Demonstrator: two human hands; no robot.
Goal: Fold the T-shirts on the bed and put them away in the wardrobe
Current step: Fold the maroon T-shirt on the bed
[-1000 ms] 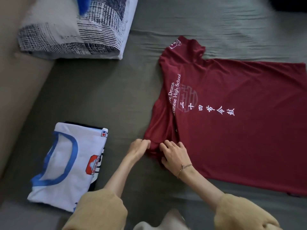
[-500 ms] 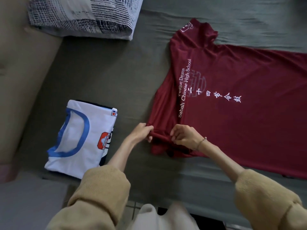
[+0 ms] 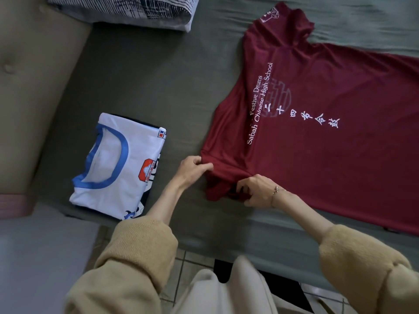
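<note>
T-shirts number two in view, both on the bed [image 3: 140,71]. One is a maroon T-shirt [image 3: 328,155] spread flat on the right side, its print of white English words and a row of Chinese characters facing up; its right part runs off the frame edge, so the hem cannot be seen. Its near sleeve is bunched under the hands and its shape is hard to make out, while the far sleeve lies flat near the top edge with a small white emblem too small to read.

The other is a white T-shirt [image 3: 122,164] with a blue collar ring, folded into a rectangle on the left, well apart from the maroon one. A dark layer shows along its far and right edges; whether that is another garment beneath cannot be told. Its red-and-white badge is partly turned under the fold.

Two hands work at the maroon shirt's near left corner. The left hand [image 3: 192,168] pinches the shoulder seam edge, its grip closed on the cloth. The right hand [image 3: 256,191], with a thin bracelet at the wrist, has curled fingers gripping the bunched sleeve fabric just beside the left. Both tan sleeves [image 3: 136,257] are pushed up the forearms.

One patterned pillow [image 3: 136,12] lies at the far left, cut off by the top edge. A padded headboard [image 3: 34,98] stands on the left. Tiled floor [image 3: 181,275] shows near the person's legs.
</note>
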